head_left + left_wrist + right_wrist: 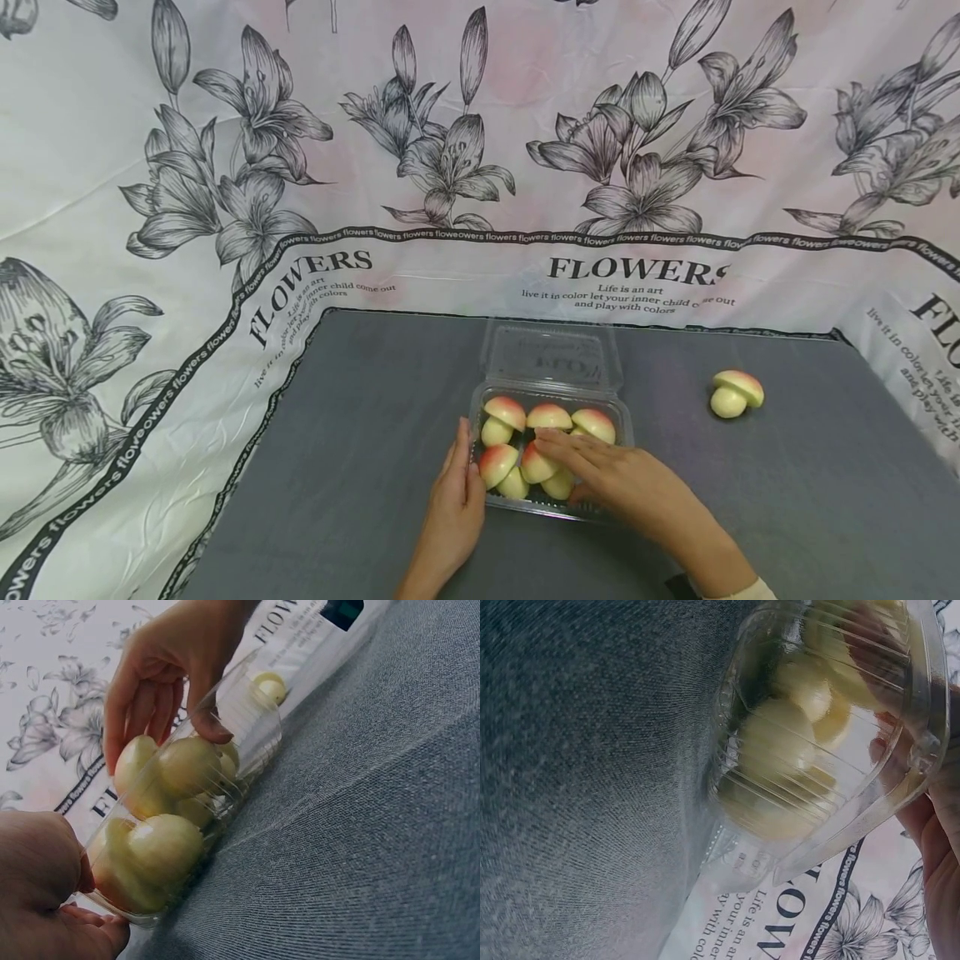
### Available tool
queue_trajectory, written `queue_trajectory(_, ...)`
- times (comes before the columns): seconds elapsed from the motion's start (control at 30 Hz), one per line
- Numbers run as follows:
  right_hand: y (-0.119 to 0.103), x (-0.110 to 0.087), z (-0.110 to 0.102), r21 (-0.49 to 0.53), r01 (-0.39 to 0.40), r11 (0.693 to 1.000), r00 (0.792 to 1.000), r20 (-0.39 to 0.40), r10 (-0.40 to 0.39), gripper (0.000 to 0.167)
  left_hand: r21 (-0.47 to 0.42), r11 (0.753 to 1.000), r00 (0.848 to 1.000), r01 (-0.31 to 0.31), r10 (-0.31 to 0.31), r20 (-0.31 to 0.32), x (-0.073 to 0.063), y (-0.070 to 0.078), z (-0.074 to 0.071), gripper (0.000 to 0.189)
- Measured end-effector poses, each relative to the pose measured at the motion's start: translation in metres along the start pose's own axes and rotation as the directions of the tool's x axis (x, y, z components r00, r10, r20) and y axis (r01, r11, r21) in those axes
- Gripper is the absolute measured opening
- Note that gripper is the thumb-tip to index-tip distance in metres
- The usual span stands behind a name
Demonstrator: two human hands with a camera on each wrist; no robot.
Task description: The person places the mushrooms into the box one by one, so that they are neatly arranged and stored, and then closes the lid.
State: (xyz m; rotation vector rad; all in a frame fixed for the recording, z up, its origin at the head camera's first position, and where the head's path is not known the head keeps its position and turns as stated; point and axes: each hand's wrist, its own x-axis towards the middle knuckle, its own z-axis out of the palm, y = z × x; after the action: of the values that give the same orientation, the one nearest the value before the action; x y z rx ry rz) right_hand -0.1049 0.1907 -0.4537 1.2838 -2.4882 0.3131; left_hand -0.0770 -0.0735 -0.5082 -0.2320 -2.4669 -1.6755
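Note:
A clear plastic clamshell box (626, 417) lies on the grey tabletop with its lid (551, 354) folded back. Several glossy mushroom-shaped pieces (504, 411) with red-yellow caps and pale stems fill it in two rows. At the box's left side, my left hand (453, 508) grips the wall; the left wrist view shows thumb and fingers at the box's end. My right hand (626, 483) reaches over the front right, holding a mushroom-shaped piece (534, 467) in the front row between fingers and thumb. The palm hides part of that row.
Another mushroom-shaped piece (737, 393) lies on the grey tabletop (375, 400) to the right of the box. Behind and along the sides stands a white cloth (450, 275) printed with lilies and lettering.

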Motion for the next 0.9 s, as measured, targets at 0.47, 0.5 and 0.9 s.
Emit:
queue_trajectory(0.47,0.0030,0.0017,0.0017,-0.019,0.043,0.999,0.999,-0.009,-0.043,0.105,0.001,1.000,1.000,-0.007,0.007,-0.010,0.0000,0.0000,0.0001,0.062)
queue_trajectory(0.5,0.0033,0.0018,0.0022,-0.019,0.046,0.999,0.999,-0.010,-0.046,0.105,-0.003,1.000,1.000,-0.005,0.005,-0.008,0.0001,-0.0001,0.0000,0.061)
queue_trajectory(0.9,0.0032,-0.0006,0.0035,0.005,0.071,0.997,0.996,-0.056,-0.070,0.105,-0.011,0.999,0.999,-0.035,0.035,-0.012,-0.0001,-0.0017,-0.0005,0.059)
